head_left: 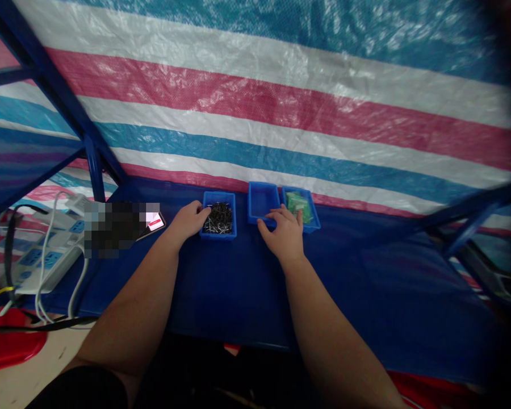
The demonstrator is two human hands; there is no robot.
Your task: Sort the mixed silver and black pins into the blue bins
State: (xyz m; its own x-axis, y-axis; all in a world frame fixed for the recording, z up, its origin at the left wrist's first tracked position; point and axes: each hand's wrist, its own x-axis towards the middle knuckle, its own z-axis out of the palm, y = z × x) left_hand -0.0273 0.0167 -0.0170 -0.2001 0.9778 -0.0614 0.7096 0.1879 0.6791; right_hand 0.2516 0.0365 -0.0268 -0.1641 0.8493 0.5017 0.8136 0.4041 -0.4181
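Three small blue trays stand in a row at the back of a blue table [344, 284]. The left tray [218, 231] is full of small dark metal parts; my left hand [189, 218] rests against its left rim, fingers curled over the edge. The middle tray [263, 201] looks bare inside. My right hand [284, 230] lies on the table at the front of the middle tray, fingers spread and touching the rims of the middle and right trays. The right tray [313, 218] holds green pieces [298, 204]. Neither hand visibly holds anything.
A phone [153, 222] lies left of the trays beside a blurred patch. White power strips [46, 250] with cables sit at the table's left end. Striped tarpaulin [281, 113] closes the back. Blue frame bars [93, 165] rise at left and right. A red object [8, 346] lies below left.
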